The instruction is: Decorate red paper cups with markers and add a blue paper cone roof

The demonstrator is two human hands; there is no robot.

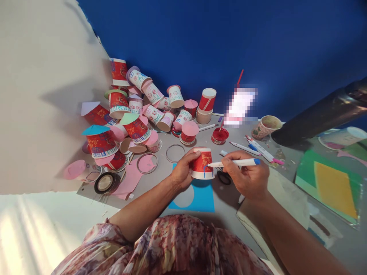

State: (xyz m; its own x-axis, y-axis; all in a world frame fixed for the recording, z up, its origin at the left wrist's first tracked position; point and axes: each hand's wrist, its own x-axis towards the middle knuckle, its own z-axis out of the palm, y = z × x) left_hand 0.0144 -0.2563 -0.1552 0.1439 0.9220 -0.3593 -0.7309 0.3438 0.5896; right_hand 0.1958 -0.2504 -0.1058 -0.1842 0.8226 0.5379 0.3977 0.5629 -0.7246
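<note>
Upside down in my left hand (183, 170) is a red paper cup (202, 162) with gold print and a white rim at the bottom. Blue lines form an arch low on its side. My right hand (248, 173) grips a white marker (235, 163) with a blue end, and the marker's tip meets the cup near the arch. Beneath the cup lies a blue paper sheet (205, 196) with a round hole. Black scissors handles (224, 177) show between my hands, partly hidden.
Many decorated cups with paper tops (100, 141) are piled at the left. Behind the hands stand an open red jar (220, 136) and stacked cups (207, 101). Several markers (262, 151), a patterned cup (266, 126), a dark pipe (321, 110) and coloured sheets (332, 187) are at the right.
</note>
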